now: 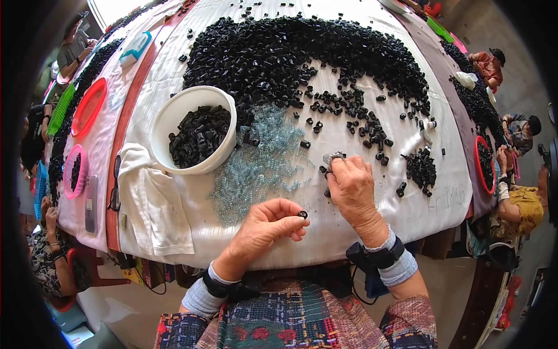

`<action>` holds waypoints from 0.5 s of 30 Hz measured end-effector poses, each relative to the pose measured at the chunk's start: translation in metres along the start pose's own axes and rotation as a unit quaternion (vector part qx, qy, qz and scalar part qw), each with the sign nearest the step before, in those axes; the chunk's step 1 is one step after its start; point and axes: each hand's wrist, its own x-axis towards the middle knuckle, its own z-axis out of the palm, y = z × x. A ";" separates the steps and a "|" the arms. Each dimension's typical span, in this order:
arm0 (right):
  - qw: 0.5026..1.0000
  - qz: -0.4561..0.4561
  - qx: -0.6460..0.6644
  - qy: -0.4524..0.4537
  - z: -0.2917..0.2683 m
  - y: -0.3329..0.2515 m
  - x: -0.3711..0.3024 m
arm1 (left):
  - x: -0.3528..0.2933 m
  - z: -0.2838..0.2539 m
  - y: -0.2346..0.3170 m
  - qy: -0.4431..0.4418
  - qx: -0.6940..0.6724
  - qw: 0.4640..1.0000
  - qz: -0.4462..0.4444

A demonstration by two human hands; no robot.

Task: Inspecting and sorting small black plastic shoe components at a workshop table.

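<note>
Two bare hands reach forward from the lower edge, apart from each other. The left forearm (200, 298) slants up and rightward, its wrist (230, 266) nearly straight. The left hand (261, 228) is turned inward, thumb and index finger pinched together at their tips, the remaining fingers loosely curled below. The right forearm (408, 285) slants up and leftward. The right hand (351, 185) reaches farther forward, back upward, fingers bent, the thumb on its left side.

the left hand (268, 228) partly hides a small black piece (303, 214).
</note>
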 end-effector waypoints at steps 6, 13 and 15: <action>1.000 -0.015 -0.010 0.008 0.002 -0.003 0.000 | -0.001 0.002 0.001 0.003 0.008 1.000 0.003; 0.995 -0.011 0.099 0.022 -0.008 0.000 -0.001 | -0.001 0.001 -0.002 0.015 0.006 1.000 0.003; 0.985 0.020 0.167 0.033 -0.014 -0.003 -0.006 | -0.001 0.002 -0.002 0.019 0.009 1.000 0.002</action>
